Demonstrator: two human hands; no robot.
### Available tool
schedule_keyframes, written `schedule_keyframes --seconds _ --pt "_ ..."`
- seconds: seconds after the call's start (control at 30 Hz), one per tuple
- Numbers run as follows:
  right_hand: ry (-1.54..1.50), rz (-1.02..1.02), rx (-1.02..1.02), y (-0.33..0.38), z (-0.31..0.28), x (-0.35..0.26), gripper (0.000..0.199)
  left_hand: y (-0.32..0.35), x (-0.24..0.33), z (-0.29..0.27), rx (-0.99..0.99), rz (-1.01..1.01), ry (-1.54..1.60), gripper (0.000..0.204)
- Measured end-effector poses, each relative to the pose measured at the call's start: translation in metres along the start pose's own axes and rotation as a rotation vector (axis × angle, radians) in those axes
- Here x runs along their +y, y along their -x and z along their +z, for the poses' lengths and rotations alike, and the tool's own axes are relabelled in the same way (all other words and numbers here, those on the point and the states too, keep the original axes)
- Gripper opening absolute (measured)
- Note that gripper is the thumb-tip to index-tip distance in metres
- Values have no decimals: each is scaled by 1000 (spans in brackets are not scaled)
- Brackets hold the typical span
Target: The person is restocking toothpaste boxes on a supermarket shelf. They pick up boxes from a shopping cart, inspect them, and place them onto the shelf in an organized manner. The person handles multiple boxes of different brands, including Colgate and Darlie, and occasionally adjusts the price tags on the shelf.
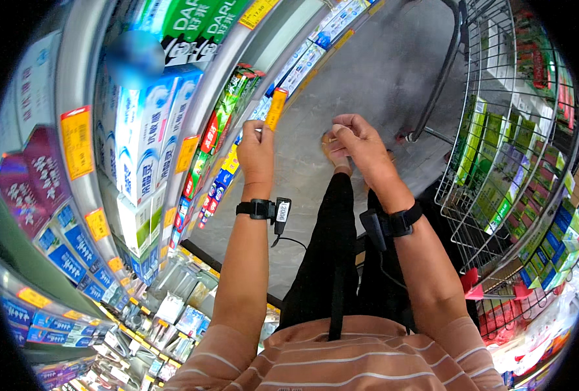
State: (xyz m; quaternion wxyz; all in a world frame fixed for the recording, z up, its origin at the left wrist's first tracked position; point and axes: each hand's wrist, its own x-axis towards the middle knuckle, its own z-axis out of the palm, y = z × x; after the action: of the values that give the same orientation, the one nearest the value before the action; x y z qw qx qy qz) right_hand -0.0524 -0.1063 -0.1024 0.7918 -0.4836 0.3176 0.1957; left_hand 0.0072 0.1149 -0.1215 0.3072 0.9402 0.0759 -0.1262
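Pale grey shelves stacked with blue-and-white cardboard boxes curve along the left; grey marbled floor lies mid-view, a black wire cart at right. Blur hides one box top; the rim crops shelves and cart. Pinched in the left hand's fingertips, a flat yellow-orange rectangular tag tilts above the floor. The right hand is curled, its hold unclear.

At eleven o'clock, your left hand pinches an orange price tag; your right hand curls at two, a wire cart beyond.
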Motion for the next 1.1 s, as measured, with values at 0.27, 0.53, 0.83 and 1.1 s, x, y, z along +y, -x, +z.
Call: schedule_keyframes --seconds 0.27,0.53,0.83,1.1 --pt "88 20 -38 -69 13 20 37 -3 -24 23 7 -233 436 19" --pt "89 -194 -25 -165 38 47 46 10 -35 32 29 -332 577 27" --pt "124 -171 164 -229 62 79 33 9 -54 28 57 -304 487 27" --pt "208 -338 242 -254 83 87 58 -11 -45 34 85 -300 479 35"
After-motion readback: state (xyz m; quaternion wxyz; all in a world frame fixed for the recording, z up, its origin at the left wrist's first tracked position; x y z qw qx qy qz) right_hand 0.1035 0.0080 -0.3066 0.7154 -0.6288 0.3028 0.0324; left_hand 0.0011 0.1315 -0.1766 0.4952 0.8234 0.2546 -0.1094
